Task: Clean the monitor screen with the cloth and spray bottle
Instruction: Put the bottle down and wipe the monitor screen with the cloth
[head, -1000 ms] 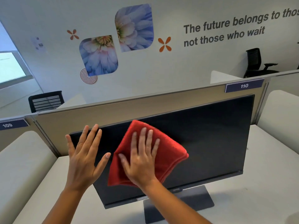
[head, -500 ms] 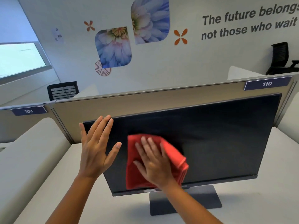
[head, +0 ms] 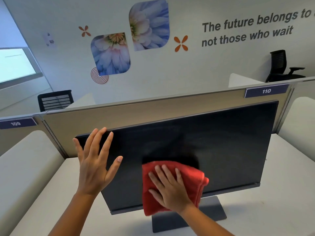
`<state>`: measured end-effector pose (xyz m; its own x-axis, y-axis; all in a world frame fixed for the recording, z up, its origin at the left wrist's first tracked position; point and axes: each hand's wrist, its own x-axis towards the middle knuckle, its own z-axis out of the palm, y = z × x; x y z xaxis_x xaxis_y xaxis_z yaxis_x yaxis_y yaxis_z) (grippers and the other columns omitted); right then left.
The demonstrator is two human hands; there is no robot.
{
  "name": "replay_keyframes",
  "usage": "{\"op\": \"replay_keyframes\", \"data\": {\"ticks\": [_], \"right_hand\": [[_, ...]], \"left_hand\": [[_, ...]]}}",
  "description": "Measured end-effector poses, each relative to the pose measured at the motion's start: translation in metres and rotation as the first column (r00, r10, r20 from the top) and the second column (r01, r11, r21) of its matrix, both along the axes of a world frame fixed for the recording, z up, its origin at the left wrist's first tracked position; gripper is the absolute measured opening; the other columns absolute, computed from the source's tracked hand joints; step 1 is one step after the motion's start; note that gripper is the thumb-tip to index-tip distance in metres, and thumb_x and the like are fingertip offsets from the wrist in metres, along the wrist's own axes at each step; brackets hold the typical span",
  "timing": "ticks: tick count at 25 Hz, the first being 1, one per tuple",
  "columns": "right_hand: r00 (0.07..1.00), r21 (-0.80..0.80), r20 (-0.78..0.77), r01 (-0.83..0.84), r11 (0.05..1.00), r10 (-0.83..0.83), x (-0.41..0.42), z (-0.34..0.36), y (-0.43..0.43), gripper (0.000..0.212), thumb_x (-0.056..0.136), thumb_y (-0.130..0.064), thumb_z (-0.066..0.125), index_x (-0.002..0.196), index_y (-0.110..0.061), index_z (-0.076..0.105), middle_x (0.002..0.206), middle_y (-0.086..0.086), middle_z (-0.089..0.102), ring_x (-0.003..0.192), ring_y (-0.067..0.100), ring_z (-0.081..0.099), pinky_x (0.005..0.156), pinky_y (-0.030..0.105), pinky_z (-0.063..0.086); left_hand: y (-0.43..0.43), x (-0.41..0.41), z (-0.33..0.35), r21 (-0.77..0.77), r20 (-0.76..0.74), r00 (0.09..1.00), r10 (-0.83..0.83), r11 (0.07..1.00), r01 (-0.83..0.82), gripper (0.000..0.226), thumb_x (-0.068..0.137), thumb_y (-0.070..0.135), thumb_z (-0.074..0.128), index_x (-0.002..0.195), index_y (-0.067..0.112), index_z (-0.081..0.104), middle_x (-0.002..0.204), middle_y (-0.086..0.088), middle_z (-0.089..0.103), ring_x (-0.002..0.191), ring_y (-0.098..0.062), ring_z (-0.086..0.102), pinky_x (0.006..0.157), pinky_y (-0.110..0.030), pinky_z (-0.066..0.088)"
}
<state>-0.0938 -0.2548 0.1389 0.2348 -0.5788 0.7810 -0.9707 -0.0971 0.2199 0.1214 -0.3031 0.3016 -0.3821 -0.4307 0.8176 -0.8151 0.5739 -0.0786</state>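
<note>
Monitor [head: 221,150]: dark screen, upright on its stand [head: 211,213], on the white desk [head: 272,210] in front of the beige partition [head: 119,116].
Cloth [head: 192,178]: red, folded, flat against the lower middle of the screen, its bottom edge hanging over the lower bezel.
My right hand [head: 170,188]: open, fingers spread, palm pressing the cloth to the screen.
My left hand [head: 95,164]: open and holding nothing, fingers spread, fingertips at the monitor's upper left corner, palm against its left edge.
Spray bottle: not visible.
Partition labels: 109 [head: 16,123] at left, 110 [head: 266,91] at right.
</note>
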Motion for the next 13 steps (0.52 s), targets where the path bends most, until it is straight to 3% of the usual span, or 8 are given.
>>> {"op": "replay_keyframes", "data": {"ticks": [3, 5, 7, 11, 13], "right_hand": [[0.995, 0.117, -0.102, 0.014, 0.993, -0.002, -0.013, -0.037, 0.017, 0.049, 0.096, -0.05, 0.033, 0.14, -0.028, 0.037, 0.142, -0.004, 0.037, 0.143, 0.018, 0.015, 0.119, 0.043, -0.004], [0.996, 0.094, -0.092, -0.014, 0.995, 0.022, -0.018, -0.03, 0.016, 0.046, 0.098, -0.047, 0.029, 0.137, -0.026, 0.039, 0.142, -0.004, 0.037, 0.146, 0.018, 0.008, 0.12, 0.04, -0.004], [1.0, 0.016, 0.02, -0.016, 1.0, 0.016, -0.024, -0.007, 0.01, 0.047, 0.099, -0.047, 0.026, 0.139, -0.024, 0.037, 0.145, -0.001, 0.034, 0.147, 0.017, 0.001, 0.12, 0.038, -0.003], [0.938, -0.216, 0.342, 0.137, 0.967, -0.057, -0.072, 0.049, -0.001, 0.066, 0.096, -0.052, 0.031, 0.151, -0.023, 0.01, 0.161, 0.002, 0.0, 0.147, 0.022, 0.002, 0.118, 0.047, 0.0], [0.877, -0.22, 0.467, 0.24, 0.946, -0.114, -0.111, 0.072, 0.002, 0.068, 0.096, -0.051, 0.03, 0.151, -0.02, 0.007, 0.16, 0.009, 0.003, 0.147, 0.026, 0.003, 0.118, 0.049, 0.0]], "left_hand": [[0.0, -0.002, 0.0, -0.017, 0.009, 1.0, -0.007, 1.0, 0.007, 0.056, 0.094, 0.049, 0.033, 0.135, 0.011, 0.038, 0.141, -0.019, 0.036, 0.135, -0.036, 0.027, 0.107, -0.07, 0.006], [-0.001, -0.001, 0.0, -0.031, 0.032, 0.999, -0.006, 0.999, 0.007, 0.056, 0.094, 0.05, 0.033, 0.134, 0.012, 0.039, 0.141, -0.02, 0.035, 0.135, -0.037, 0.027, 0.106, -0.071, 0.007], [-0.003, 0.001, 0.0, -0.048, 0.07, 0.998, -0.009, 0.999, 0.012, 0.054, 0.094, 0.05, 0.033, 0.132, 0.013, 0.041, 0.142, -0.021, 0.034, 0.135, -0.039, 0.027, 0.105, -0.072, 0.007], [-0.008, 0.002, 0.001, -0.072, 0.11, 0.994, 0.004, 0.997, 0.004, 0.054, 0.093, 0.05, 0.034, 0.13, 0.013, 0.042, 0.141, -0.023, 0.034, 0.134, -0.042, 0.028, 0.104, -0.074, 0.007], [-0.009, 0.001, -0.001, -0.089, 0.118, 0.993, 0.012, 0.996, -0.001, 0.053, 0.092, 0.051, 0.035, 0.13, 0.013, 0.043, 0.141, -0.023, 0.033, 0.134, -0.042, 0.028, 0.104, -0.073, 0.006]]}}
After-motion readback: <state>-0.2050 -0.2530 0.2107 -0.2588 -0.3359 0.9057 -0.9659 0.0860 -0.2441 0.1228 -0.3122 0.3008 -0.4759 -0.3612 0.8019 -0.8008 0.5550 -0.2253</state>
